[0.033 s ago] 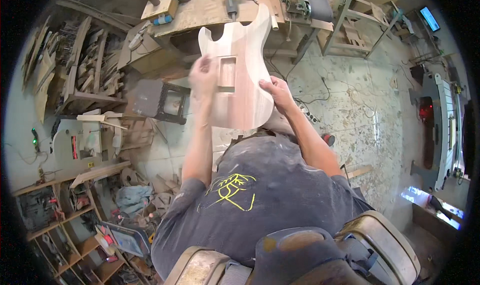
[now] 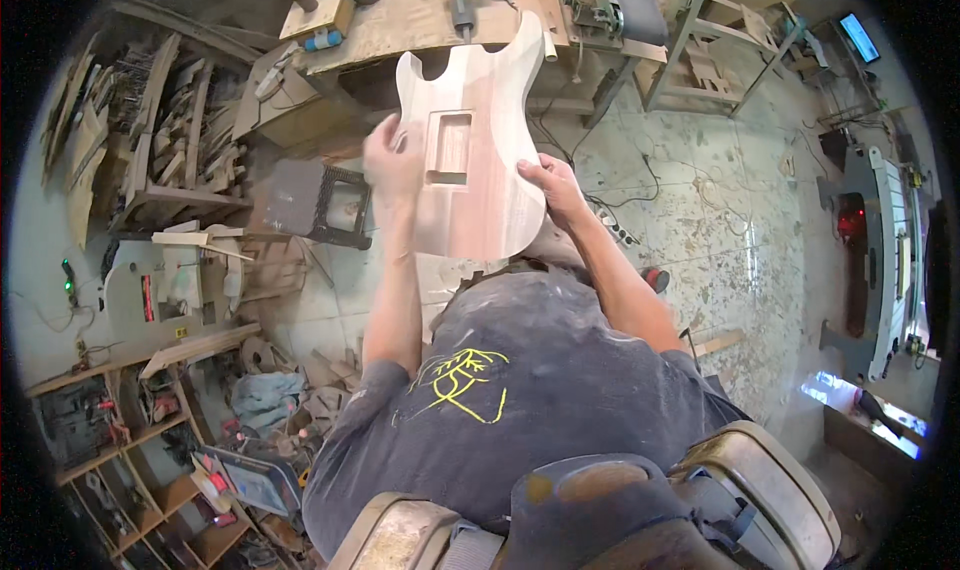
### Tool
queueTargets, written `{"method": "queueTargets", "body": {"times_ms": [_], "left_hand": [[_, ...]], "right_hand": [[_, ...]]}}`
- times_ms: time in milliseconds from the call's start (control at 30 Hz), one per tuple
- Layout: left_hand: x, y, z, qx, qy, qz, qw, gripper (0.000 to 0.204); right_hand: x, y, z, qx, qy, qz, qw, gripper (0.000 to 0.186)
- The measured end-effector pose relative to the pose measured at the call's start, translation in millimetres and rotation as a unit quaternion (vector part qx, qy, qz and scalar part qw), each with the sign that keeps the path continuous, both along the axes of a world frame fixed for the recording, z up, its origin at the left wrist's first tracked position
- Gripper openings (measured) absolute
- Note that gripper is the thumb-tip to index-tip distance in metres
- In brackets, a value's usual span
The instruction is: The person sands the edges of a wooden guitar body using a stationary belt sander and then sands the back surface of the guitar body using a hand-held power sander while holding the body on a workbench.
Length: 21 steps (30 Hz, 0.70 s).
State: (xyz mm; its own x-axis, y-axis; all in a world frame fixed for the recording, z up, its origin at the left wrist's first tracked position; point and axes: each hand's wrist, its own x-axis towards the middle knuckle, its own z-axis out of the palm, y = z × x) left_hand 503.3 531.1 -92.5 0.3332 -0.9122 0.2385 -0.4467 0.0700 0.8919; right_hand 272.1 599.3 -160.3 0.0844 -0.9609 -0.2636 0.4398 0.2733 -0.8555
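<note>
An unfinished wooden guitar body (image 2: 480, 200), pale at its edges with a browner strip in the middle, is in front of me. It has two horns at the far end and a rectangular cutout near the middle. My right hand (image 2: 552, 185) grips its right edge, thumb on the upper face and fingers underneath. My left hand (image 2: 395, 160) is at the body's left edge, beside the cutout, with fingers bent. Motion smears it, so whether it holds anything is unclear.
A workbench (image 2: 400, 32) with a power tool (image 2: 460, 5) stands ahead, a belt sander (image 2: 625, 10) to its right. A dark stool (image 2: 295, 200) is at left, near a rack of wood offcuts (image 2: 185, 120). Cables (image 2: 640, 195) lie on the floor at right.
My left hand has moved slightly left, from over the guitar body's face to its left edge. The body has shifted a little; my right hand keeps its grip.
</note>
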Motion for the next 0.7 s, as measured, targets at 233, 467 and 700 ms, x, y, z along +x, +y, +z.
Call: {"method": "queueTargets", "body": {"times_ms": [233,467,700], "left_hand": [[81,-87,-63,0.302,-0.169,-0.058,0.936,0.077],[121,-200,-132,0.253,0.053,-0.085,0.962,0.066],[127,-270,-125,0.183,0.024,-0.057,0.981,0.059]], "right_hand": [[22,-64,2,0.009,-0.011,0.069,0.998,0.041],[62,-178,16,-0.008,0.101,0.128,0.987,0.047],[74,-290,48,-0.006,0.453,0.167,0.876,0.057]]}}
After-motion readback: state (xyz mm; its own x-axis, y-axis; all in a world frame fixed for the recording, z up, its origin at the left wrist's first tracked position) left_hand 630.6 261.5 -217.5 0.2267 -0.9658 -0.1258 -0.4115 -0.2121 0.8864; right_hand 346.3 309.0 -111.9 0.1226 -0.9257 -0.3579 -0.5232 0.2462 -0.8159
